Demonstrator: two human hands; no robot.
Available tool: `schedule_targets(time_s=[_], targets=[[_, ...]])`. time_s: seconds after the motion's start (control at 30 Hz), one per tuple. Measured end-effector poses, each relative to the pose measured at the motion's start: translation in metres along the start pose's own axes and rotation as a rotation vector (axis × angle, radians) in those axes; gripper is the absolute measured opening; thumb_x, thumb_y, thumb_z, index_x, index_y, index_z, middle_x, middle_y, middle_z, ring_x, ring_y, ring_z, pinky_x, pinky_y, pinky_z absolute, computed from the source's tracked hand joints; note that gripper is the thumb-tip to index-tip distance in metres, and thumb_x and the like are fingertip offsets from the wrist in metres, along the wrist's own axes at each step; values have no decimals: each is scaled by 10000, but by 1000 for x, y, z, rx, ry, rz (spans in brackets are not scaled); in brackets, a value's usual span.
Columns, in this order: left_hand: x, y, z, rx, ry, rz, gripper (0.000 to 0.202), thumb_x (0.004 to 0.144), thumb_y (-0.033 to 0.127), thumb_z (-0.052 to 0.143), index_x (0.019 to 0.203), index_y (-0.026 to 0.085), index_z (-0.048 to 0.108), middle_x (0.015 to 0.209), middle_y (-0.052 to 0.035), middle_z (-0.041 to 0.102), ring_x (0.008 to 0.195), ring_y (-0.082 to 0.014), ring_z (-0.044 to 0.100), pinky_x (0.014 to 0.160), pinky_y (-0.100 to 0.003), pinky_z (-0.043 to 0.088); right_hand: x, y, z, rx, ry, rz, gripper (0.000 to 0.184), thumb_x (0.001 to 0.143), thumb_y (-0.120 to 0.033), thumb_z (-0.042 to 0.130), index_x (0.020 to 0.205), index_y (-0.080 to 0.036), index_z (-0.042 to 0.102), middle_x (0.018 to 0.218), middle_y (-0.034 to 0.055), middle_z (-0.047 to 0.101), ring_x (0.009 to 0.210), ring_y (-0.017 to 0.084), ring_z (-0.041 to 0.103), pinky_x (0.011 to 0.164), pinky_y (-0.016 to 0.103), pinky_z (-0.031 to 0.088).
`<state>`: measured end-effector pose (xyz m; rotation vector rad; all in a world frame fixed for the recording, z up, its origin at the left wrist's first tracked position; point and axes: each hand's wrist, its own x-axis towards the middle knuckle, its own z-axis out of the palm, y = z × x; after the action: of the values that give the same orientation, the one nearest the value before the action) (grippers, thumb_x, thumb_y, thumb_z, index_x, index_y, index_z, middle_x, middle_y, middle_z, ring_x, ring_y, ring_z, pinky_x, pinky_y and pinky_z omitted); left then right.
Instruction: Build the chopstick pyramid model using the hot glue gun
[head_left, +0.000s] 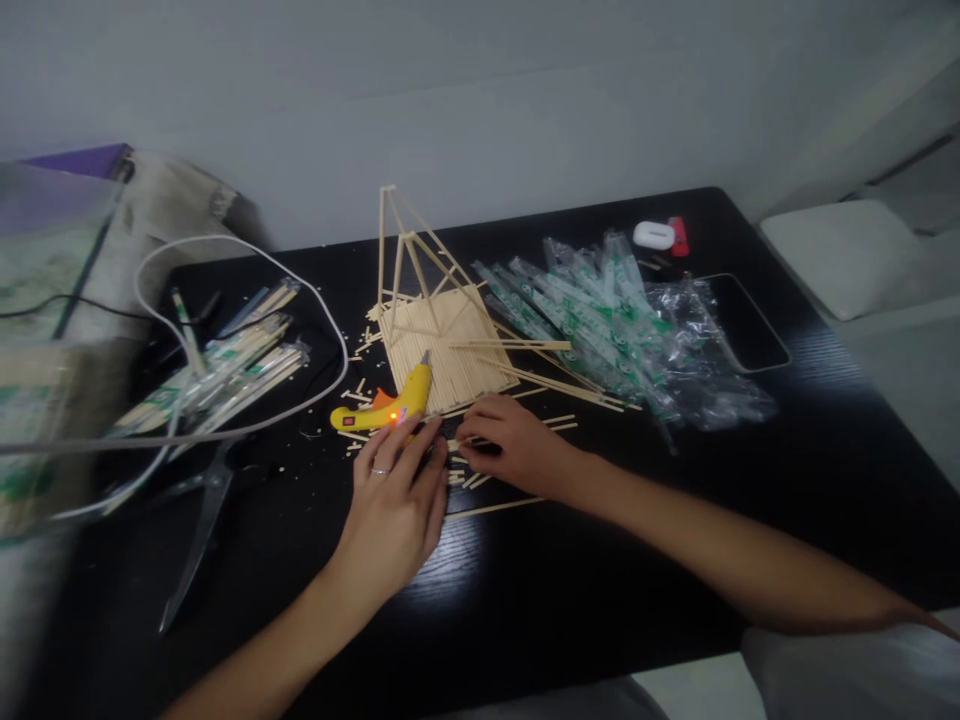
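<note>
Beside a yellow hot glue gun (411, 392) with a lit orange light, my left hand (394, 500) reaches down, its fingers stretched out and slightly apart. My right hand (525, 450) faces it, thumb and forefinger nearly meeting in a pinch. Whatever lies between those fingertips is too small to make out. Short cut stick pieces (474, 480) lie on the table between and below the hands. Behind the glue gun is a flat panel of wooden chopsticks (457, 375), with an upright chopstick frame (409, 240) at its back. Several loose chopsticks (555, 380) rest on the panel's right side.
Torn plastic chopstick wrappers (592, 310) cover the right. Past them are a phone (746, 325), a white case (654, 235) and a red item (679, 236). On the left lie wrapped chopsticks (232, 370), pliers-like cutters (206, 520) and a looping white cable (334, 330).
</note>
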<state>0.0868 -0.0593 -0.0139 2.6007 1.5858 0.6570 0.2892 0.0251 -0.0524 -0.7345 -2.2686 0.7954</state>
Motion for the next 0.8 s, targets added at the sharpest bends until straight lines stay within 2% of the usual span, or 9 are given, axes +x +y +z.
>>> schedule_targets(time_s=[0.17,0.33,0.43,0.57,0.7,0.8], targets=[[1,-1,-3,-29,104,-44,239,953,106,644,1144,179,767,1240,-101,794,1252,-325,666,1148,-558,427,-1,0,0,0,6,-9,79,951,-102,714,941,-179,699,919,51,689,911,209,633,868,345,503],[5,-1,-9,-75,113,-12,146,951,103,666,1042,187,743,1053,-73,805,1089,-276,700,1085,-491,449,-1,1,1,-4,3,-5,81,953,-107,708,944,-187,695,914,50,695,912,210,632,869,349,498],[6,0,-12,-134,89,22,131,954,82,607,976,187,682,932,-65,761,956,-247,675,969,-432,488,0,1,1,3,15,-14,80,958,-111,700,935,-188,694,903,47,692,891,204,625,851,342,494],[1,3,-12,-280,42,115,182,917,59,520,844,219,566,732,-22,617,743,-208,566,756,-357,495,1,1,1,6,30,-35,99,951,-92,694,914,-183,691,883,40,686,868,196,618,830,328,487],[-2,7,-9,-292,30,174,206,937,69,525,798,219,549,683,-16,571,697,-199,521,724,-351,492,1,1,1,2,30,-38,104,942,-81,693,913,-181,688,894,45,690,878,199,617,837,331,491],[0,6,-9,-286,32,186,230,974,71,554,794,214,566,674,-4,589,686,-189,527,728,-344,486,1,1,1,4,37,-44,99,939,-76,701,915,-171,694,884,47,685,870,200,615,839,334,490]])
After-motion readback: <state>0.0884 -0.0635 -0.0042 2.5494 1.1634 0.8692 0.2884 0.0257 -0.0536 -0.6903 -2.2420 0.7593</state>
